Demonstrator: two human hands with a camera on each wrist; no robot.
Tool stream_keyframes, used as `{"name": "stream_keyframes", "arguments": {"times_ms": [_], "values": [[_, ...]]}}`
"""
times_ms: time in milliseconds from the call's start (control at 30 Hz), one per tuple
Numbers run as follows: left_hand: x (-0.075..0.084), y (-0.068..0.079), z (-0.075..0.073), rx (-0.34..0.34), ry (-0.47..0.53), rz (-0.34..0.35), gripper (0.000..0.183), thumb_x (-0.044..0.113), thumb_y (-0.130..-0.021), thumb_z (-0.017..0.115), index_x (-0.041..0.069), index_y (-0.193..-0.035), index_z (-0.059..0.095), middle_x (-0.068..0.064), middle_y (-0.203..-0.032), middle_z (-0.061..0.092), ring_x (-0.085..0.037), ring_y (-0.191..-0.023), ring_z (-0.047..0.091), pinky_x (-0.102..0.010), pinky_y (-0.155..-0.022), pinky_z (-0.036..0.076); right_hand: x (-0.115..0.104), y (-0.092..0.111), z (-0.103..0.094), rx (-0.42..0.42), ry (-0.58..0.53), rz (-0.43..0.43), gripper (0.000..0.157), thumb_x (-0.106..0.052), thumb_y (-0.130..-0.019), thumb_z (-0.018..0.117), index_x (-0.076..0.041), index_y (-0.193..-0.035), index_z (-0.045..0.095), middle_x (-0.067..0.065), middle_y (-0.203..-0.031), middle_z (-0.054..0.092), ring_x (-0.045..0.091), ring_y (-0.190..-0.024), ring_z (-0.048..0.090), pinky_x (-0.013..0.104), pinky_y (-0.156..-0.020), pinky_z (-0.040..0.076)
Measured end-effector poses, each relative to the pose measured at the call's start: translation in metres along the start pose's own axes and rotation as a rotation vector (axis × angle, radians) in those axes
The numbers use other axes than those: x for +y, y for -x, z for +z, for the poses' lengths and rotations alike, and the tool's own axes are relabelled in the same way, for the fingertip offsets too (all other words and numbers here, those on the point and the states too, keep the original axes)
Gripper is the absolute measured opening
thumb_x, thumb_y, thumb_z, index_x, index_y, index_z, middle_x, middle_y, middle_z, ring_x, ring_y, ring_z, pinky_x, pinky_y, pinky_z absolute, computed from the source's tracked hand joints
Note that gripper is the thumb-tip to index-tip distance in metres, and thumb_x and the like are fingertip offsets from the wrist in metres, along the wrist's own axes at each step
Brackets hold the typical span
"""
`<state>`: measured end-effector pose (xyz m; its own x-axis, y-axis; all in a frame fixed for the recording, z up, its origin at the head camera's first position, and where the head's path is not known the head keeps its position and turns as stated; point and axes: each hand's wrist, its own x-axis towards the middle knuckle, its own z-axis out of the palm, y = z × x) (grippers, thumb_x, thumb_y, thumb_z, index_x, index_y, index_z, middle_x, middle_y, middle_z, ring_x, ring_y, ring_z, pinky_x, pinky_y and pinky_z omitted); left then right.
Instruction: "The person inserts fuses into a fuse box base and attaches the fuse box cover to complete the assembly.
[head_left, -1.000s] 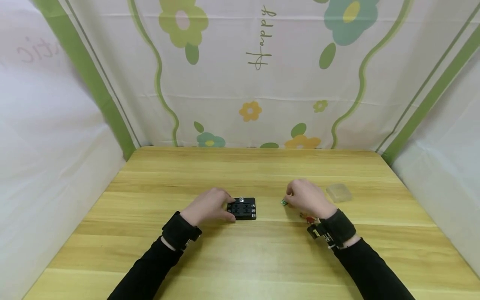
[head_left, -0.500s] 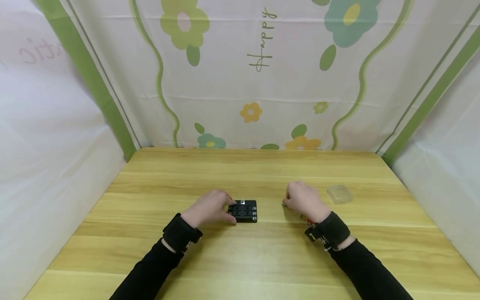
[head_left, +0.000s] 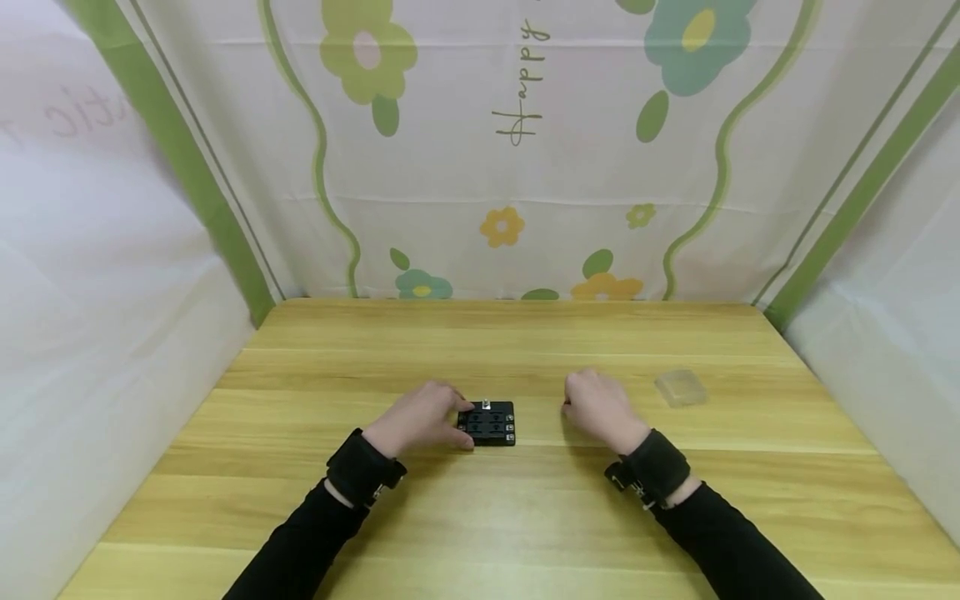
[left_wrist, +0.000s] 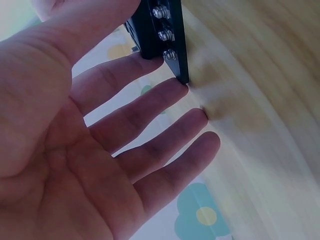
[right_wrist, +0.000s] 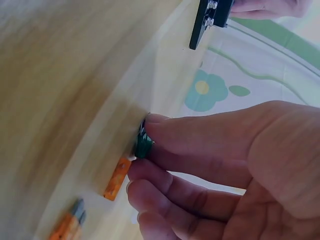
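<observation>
A black fuse block [head_left: 491,425] with silver screw terminals lies flat on the wooden table. My left hand [head_left: 424,417] grips its left end between thumb and index finger, while the other fingers [left_wrist: 155,150] stretch out loosely. To the right, my right hand [head_left: 603,407] is low over the table. Its thumb and index finger pinch a small green blade fuse [right_wrist: 143,142], seen in the right wrist view and hidden behind the fingers in the head view. An orange fuse [right_wrist: 118,178] lies right by the fingertips, with a second orange fuse [right_wrist: 70,220] nearby.
A clear plastic box [head_left: 681,388] stands on the table [head_left: 450,350] to the right of the right hand. Patterned white cloth [head_left: 502,167] hangs behind the table, and plain cloth rises at both sides.
My right hand has shifted slightly toward me, turning at the wrist; it now covers the green fuse and the loose fuses in the head view. The left hand still holds the fuse block.
</observation>
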<state>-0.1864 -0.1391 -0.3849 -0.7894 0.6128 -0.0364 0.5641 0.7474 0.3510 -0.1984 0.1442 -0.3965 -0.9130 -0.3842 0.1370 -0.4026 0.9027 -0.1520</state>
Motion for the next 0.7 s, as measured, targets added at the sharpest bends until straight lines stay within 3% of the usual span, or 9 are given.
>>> {"name": "stream_keyframes", "arguments": {"times_ms": [33, 167, 267, 333, 467, 567, 700], "values": [[-0.0003, 0.0005, 0.0, 0.001, 0.005, -0.002, 0.051, 0.043, -0.076, 0.076, 0.009, -0.114, 0.069, -0.003, -0.119, 0.061, -0.023, -0.114, 0.053, -0.035, -0.093, 0.04, 0.0001, -0.0001, 0.0002, -0.004, -0.005, -0.001, 0.044, -0.004, -0.078, 0.067, -0.017, -0.049, 0.036, -0.006, -0.05, 0.032, 0.008, -0.044, 0.031, 0.024, -0.039, 0.022], [-0.0023, 0.0025, -0.0001, -0.006, 0.016, -0.012, 0.029, 0.043, -0.076, 0.076, 0.016, -0.082, 0.07, -0.002, -0.119, 0.061, -0.023, -0.116, 0.052, -0.036, -0.094, 0.038, 0.0003, -0.0011, 0.0014, -0.023, -0.029, 0.004, 0.044, -0.009, -0.079, 0.07, -0.018, -0.048, 0.041, -0.008, -0.047, 0.036, 0.007, -0.043, 0.032, 0.023, -0.039, 0.023], [-0.0029, 0.002, 0.0006, -0.012, 0.025, -0.022, 0.027, 0.044, -0.076, 0.076, 0.02, -0.073, 0.065, -0.001, -0.12, 0.061, -0.021, -0.115, 0.053, -0.034, -0.092, 0.04, 0.0002, -0.0016, 0.002, -0.019, -0.042, 0.01, 0.039, -0.009, -0.079, 0.071, -0.018, -0.049, 0.048, -0.009, -0.049, 0.043, 0.007, -0.045, 0.037, 0.024, -0.039, 0.026], [-0.0028, 0.0011, 0.0011, -0.014, 0.031, -0.026, 0.027, 0.044, -0.075, 0.077, 0.019, -0.08, 0.069, -0.002, -0.12, 0.061, -0.019, -0.11, 0.054, -0.031, -0.088, 0.041, -0.0002, -0.0012, 0.0016, -0.005, -0.049, 0.008, 0.032, -0.008, -0.078, 0.072, -0.018, -0.053, 0.055, -0.008, -0.055, 0.051, 0.008, -0.047, 0.041, 0.025, -0.039, 0.03], [-0.002, 0.0, 0.0013, -0.015, 0.043, -0.034, 0.047, 0.044, -0.075, 0.077, 0.011, -0.108, 0.071, -0.003, -0.121, 0.06, -0.013, -0.086, 0.054, -0.028, -0.076, 0.039, -0.0001, -0.0002, 0.0012, 0.02, -0.07, 0.0, 0.02, -0.005, -0.076, 0.072, -0.017, -0.062, 0.065, -0.005, -0.065, 0.06, 0.009, -0.05, 0.047, 0.025, -0.041, 0.035], [-0.0015, -0.0005, 0.0011, -0.017, 0.046, -0.038, 0.053, 0.044, -0.075, 0.077, 0.01, -0.115, 0.069, -0.003, -0.121, 0.06, -0.012, -0.069, 0.047, -0.028, -0.074, 0.039, 0.0005, 0.0003, 0.0009, 0.027, -0.083, -0.002, 0.019, -0.002, -0.076, 0.072, -0.016, -0.063, 0.067, -0.005, -0.066, 0.06, 0.008, -0.05, 0.046, 0.024, -0.04, 0.033], [-0.0009, -0.0009, 0.0005, -0.018, 0.043, -0.04, 0.053, 0.044, -0.075, 0.077, 0.01, -0.115, 0.069, -0.003, -0.121, 0.061, -0.011, -0.061, 0.04, -0.028, -0.074, 0.039, 0.0013, -0.0003, 0.0008, 0.027, -0.083, -0.001, 0.021, 0.0, -0.076, 0.07, -0.016, -0.062, 0.066, -0.006, -0.064, 0.058, 0.009, -0.049, 0.045, 0.024, -0.04, 0.032]]}}
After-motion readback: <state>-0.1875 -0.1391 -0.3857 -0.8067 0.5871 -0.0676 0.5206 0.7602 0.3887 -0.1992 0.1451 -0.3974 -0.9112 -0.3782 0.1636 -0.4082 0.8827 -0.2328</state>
